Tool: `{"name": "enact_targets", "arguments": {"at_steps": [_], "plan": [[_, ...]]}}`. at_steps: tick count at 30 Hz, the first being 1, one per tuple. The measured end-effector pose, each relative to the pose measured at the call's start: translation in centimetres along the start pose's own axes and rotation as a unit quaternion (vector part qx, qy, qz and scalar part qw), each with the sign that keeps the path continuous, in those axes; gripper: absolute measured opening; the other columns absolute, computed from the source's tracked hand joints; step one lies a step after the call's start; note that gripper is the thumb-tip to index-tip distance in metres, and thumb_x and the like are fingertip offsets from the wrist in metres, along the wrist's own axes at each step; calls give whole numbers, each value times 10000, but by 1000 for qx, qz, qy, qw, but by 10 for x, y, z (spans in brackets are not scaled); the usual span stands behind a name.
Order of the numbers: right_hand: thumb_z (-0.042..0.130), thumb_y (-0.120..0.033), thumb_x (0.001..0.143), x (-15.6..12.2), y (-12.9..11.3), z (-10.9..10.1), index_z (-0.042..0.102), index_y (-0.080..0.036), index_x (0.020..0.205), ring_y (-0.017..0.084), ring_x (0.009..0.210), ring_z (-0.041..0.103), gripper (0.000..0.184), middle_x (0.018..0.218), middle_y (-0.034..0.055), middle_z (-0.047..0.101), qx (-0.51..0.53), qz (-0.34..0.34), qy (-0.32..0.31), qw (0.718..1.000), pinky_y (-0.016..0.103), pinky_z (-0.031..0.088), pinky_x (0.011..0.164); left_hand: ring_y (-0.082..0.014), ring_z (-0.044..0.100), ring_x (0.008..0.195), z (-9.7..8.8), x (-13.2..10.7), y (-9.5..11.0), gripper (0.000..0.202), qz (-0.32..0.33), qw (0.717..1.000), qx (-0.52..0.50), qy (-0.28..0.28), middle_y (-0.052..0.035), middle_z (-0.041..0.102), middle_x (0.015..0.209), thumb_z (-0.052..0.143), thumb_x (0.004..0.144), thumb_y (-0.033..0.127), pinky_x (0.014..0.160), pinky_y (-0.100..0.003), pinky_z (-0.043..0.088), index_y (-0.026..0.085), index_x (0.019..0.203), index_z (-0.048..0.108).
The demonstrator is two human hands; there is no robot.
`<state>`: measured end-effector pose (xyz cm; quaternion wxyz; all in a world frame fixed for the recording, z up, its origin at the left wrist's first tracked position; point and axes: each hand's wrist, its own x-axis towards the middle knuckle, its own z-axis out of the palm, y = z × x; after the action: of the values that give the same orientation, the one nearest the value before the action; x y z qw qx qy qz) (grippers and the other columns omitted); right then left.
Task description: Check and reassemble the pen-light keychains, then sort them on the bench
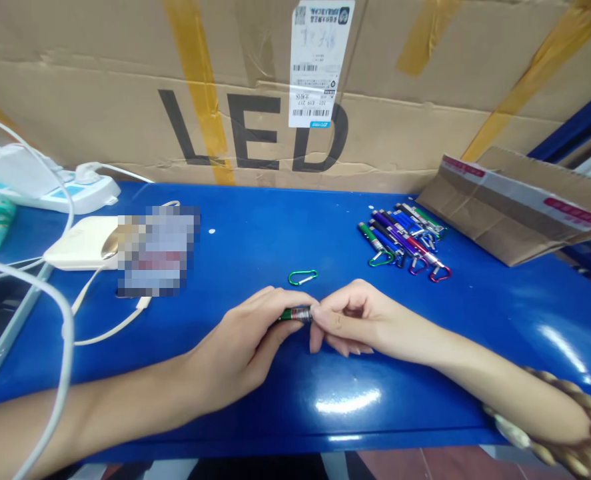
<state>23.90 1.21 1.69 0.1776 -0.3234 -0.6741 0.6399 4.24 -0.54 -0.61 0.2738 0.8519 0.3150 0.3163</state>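
Between my hands is a small green keychain penlight (pixel 295 314), a slim metal tube with a printed label and a silver end. My left hand (pixel 248 333) closes round its green body, hiding part of it. The thumb and forefinger of my right hand (pixel 348 320) pinch its silver end. Just beyond my hands, a loose green carabiner clip (pixel 302 277) lies on the blue table (pixel 255 233). Further right lies a pile of similar penlights (pixel 400 233) in green, blue, purple, black and red, several with carabiners attached.
A large cardboard box (pixel 125 80) marked LED stands along the back. A smaller open carton (pixel 505 207) sits at the right. On the left are a white power strip (pixel 85 193), a cream-coloured device (pixel 82 243), a blurred-out item (pixel 160 250) and white cables (pixel 68 320).
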Motion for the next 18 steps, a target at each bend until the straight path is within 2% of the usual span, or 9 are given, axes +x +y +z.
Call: {"name": "enact_targets", "arguments": {"at_steps": [2, 4, 6, 8, 10, 12, 15, 18], "plan": [[440, -439, 877, 1, -1, -2, 662, -115, 698, 38, 400, 366, 431, 469, -43, 443, -63, -9, 40, 997, 173, 291, 389, -107, 572, 862, -1, 1, 1, 230, -36, 999, -8, 7, 3, 628, 940, 396, 899, 151, 757, -205, 444, 229, 1088, 501], [457, -426, 870, 3, 1, -5, 664, -125, 702, 51, 433, 410, 403, 497, -27, 484, -162, -43, 131, 977, 178, 328, 416, -112, 577, 850, -1, 2, 1, 211, -70, 997, -14, 21, -2, 627, 943, 388, 904, 184, 753, -207, 444, 219, 1070, 513], [518, -395, 844, 5, 5, -10, 679, -143, 791, 71, 514, 481, 303, 633, 9, 577, -282, -97, 231, 926, 189, 382, 473, -114, 579, 844, -2, 4, 2, 206, -105, 993, -27, 38, -3, 624, 952, 386, 905, 214, 749, -205, 442, 214, 1071, 509], [566, -363, 820, 7, 11, -15, 671, -181, 954, 100, 644, 550, 249, 866, 46, 624, -388, -138, 274, 869, 205, 430, 539, -118, 572, 869, -3, 6, 1, 205, -141, 987, -45, 59, -4, 616, 978, 390, 905, 251, 765, -208, 435, 213, 1066, 510], [553, -341, 834, 9, 18, -20, 638, -223, 1067, 138, 796, 584, 274, 1038, 59, 599, -469, -146, 255, 833, 227, 464, 600, -127, 555, 889, -3, 8, 0, 206, -179, 978, -67, 86, -8, 602, 996, 395, 903, 293, 771, -220, 428, 210, 1049, 515], [517, -319, 860, 11, 23, -24, 638, -231, 1070, 163, 905, 580, 257, 1071, 57, 595, -518, -144, 220, 814, 251, 483, 674, -125, 533, 851, -2, 9, -1, 202, -217, 967, -91, 100, -2, 583, 954, 393, 901, 326, 739, -227, 419, 208, 1015, 512], [492, -314, 876, 14, 26, -27, 669, -207, 969, 162, 902, 582, 228, 982, 52, 629, -540, -154, 195, 804, 270, 485, 742, -100, 458, 698, -1, 9, -2, 165, -260, 953, -118, 103, 34, 482, 768, 398, 894, 353, 641, -221, 382, 202, 876, 462], [484, -320, 879, 16, 24, -28, 668, -183, 947, 161, 875, 588, 239, 958, 59, 639, -548, -165, 184, 799, 264, 490, 729, -86, 368, 603, -1, 9, -2, 196, -269, 950, -127, 99, 54, 363, 676, 434, 876, 352, 579, -220, 334, 201, 767, 373]]}}
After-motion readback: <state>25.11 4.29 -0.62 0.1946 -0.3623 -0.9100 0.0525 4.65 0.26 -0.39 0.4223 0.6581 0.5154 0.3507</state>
